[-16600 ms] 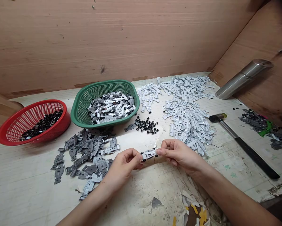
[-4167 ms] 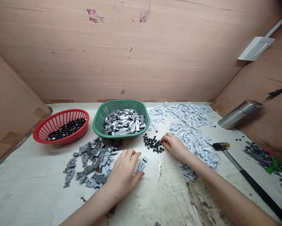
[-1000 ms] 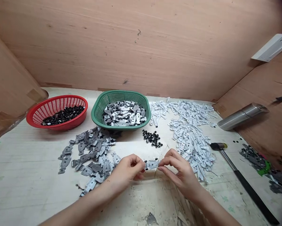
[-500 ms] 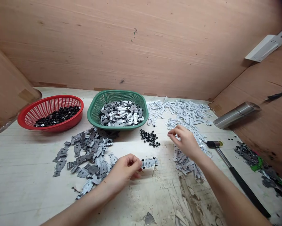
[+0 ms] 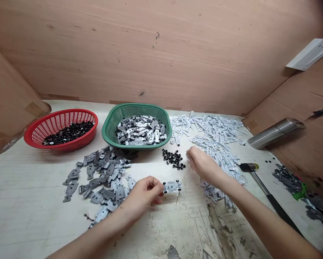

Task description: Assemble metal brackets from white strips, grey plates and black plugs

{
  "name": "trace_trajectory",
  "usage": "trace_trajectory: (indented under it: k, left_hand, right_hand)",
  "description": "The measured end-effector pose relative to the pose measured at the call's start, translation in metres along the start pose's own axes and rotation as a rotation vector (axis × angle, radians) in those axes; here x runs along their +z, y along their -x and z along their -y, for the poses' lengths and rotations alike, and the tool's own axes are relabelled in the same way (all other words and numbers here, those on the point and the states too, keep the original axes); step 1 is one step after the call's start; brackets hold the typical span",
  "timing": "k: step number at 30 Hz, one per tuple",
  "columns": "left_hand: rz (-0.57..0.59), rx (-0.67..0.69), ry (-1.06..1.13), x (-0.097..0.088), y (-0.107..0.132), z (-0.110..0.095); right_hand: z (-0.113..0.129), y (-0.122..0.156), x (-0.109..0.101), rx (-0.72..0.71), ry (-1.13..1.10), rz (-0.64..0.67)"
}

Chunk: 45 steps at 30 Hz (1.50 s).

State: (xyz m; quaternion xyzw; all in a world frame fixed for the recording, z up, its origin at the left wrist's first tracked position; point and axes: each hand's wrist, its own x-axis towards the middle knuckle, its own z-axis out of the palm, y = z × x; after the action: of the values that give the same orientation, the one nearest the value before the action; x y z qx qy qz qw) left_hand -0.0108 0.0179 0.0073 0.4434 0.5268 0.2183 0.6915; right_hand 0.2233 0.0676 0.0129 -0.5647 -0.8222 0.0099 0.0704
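My left hand (image 5: 145,192) is closed, pinching the left end of a small grey toy car chassis (image 5: 172,186) that has black wheels at its ends. The chassis lies low over the table, pointing right. My right hand (image 5: 204,165) has its thumb and fingers together beside a small heap of black wheel pieces (image 5: 174,159); what is between the fingertips, if anything, I cannot make out. Under and behind that hand spreads a pile of thin white plastic parts (image 5: 218,151). Left of my left hand lies a heap of grey chassis plates (image 5: 107,176).
A green basket (image 5: 136,146) holds many grey and white pieces with black wheels. To its left, a red basket (image 5: 61,146) contains black parts. On the right are a hammer (image 5: 266,192), a steel cylinder (image 5: 276,133) and scattered dark and green scraps (image 5: 299,190).
My right hand has moved left and slightly down from over the white parts to the edge of the black wheel pieces. The left hand still holds the chassis in place. The view shifted slightly.
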Motion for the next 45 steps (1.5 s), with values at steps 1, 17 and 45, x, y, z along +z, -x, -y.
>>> trace_trajectory:
  k: [1, 17, 45]
  left_hand:
    - [-0.006, 0.005, 0.002, 0.000, 0.000, 0.000]
    - [-0.019, 0.015, 0.030, 0.001, -0.001, 0.002]
    - [-0.004, 0.010, 0.006, 0.003, 0.000, 0.000]
  right_hand:
    - [0.007, 0.010, 0.000, -0.028, -0.023, 0.015]
    - [0.010, 0.097, 0.028, -0.262, -0.104, -0.034]
    - [0.050, 0.046, -0.006, 0.407, -1.492, 0.222]
